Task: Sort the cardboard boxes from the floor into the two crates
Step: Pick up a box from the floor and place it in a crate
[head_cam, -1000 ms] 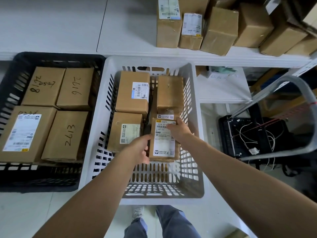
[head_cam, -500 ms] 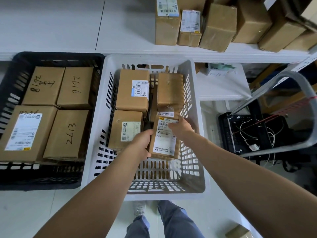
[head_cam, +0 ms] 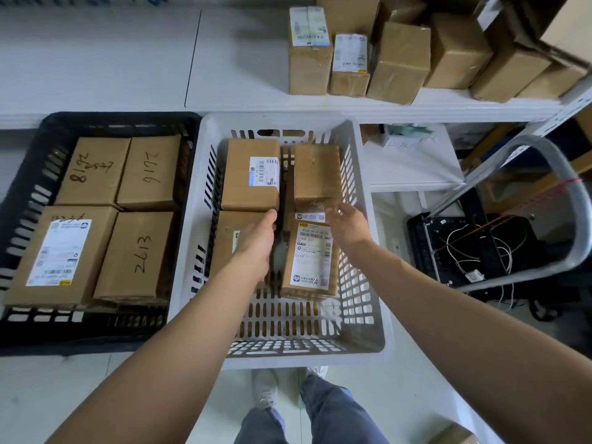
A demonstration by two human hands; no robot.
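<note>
A white crate (head_cam: pixel 368 315) holds several cardboard boxes. The labelled box (head_cam: pixel 309 261) lies in its near right part. My left hand (head_cam: pixel 258 241) hovers with relaxed fingers over the gap between that box and the near left box (head_cam: pixel 226 241), holding nothing. My right hand (head_cam: pixel 347 224) floats open just above the labelled box's far right corner, apart from it. Beside it on the left, a black crate (head_cam: pixel 25 193) holds several boxes with handwritten numbers.
A white shelf (head_cam: pixel 224 59) behind the crates carries more cardboard boxes (head_cam: pixel 397 59) at the right. A grey metal cart handle (head_cam: pixel 563 174) and a black tray with wires (head_cam: pixel 464 248) stand to the right. One small box (head_cam: pixel 455 435) lies on the floor near my legs.
Both hands have let go of the labelled box, which now rests in the white crate. The hands have lifted slightly and spread apart.
</note>
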